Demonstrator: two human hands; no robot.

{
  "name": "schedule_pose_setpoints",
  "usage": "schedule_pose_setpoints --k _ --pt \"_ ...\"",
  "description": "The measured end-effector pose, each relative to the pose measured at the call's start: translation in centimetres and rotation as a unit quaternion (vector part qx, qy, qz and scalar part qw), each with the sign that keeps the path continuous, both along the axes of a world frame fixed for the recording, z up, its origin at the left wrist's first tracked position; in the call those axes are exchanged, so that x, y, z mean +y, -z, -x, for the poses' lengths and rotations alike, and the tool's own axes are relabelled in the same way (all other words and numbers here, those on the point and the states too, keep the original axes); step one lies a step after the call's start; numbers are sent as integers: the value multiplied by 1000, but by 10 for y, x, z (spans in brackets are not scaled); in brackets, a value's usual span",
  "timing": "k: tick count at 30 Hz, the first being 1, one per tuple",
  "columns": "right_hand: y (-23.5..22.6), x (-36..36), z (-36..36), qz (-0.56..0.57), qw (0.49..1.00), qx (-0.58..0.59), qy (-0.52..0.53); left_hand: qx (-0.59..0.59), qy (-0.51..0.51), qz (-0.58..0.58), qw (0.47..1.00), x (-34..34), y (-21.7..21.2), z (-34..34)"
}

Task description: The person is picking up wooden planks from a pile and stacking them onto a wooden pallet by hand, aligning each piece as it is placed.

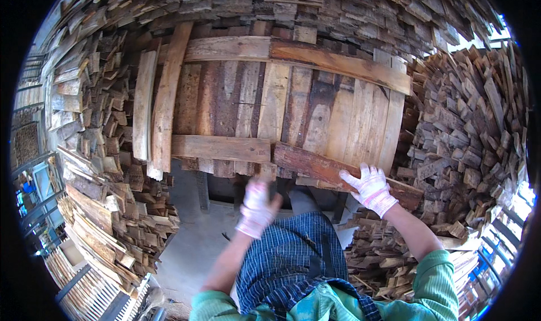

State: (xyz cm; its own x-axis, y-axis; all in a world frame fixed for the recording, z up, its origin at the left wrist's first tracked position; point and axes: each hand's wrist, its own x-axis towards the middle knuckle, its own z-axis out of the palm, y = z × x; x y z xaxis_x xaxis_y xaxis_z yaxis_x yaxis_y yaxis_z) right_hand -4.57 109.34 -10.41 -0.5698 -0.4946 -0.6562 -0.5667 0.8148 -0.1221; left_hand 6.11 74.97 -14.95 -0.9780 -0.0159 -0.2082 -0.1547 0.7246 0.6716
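A panel of side-by-side boards (pixel 273 98) lies in front of me. My right hand (pixel 370 189), in a white glove, rests with fingers spread on a reddish-brown plank (pixel 315 162) slanting along the panel's near right edge. Its right end sticks out past the panel. Motion smears my left hand (pixel 256 208), also gloved, just below the near edge; whether it holds anything is not clear. A shorter plank (pixel 221 148) lies along the near left edge. Two planks, a pale one (pixel 228 49) and a browner one (pixel 341 67), line the far edge.
Two loose planks (pixel 163 98) lie crosswise at the panel's left end. Stacked wood pieces rise at the left (pixel 107 152), the back (pixel 253 8) and the right (pixel 462 129). Grey floor (pixel 189 236) shows below the panel, left of my checked blue apron (pixel 290 242).
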Motion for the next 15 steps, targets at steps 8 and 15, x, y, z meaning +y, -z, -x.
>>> schedule_pose_setpoints --k 8,15 --pt "-44 -3 7 42 999 -6 -17 -154 265 348 886 -123 8 130" --pt "-50 -32 12 84 995 -6 -57 -162 271 376 871 -119 18 151"
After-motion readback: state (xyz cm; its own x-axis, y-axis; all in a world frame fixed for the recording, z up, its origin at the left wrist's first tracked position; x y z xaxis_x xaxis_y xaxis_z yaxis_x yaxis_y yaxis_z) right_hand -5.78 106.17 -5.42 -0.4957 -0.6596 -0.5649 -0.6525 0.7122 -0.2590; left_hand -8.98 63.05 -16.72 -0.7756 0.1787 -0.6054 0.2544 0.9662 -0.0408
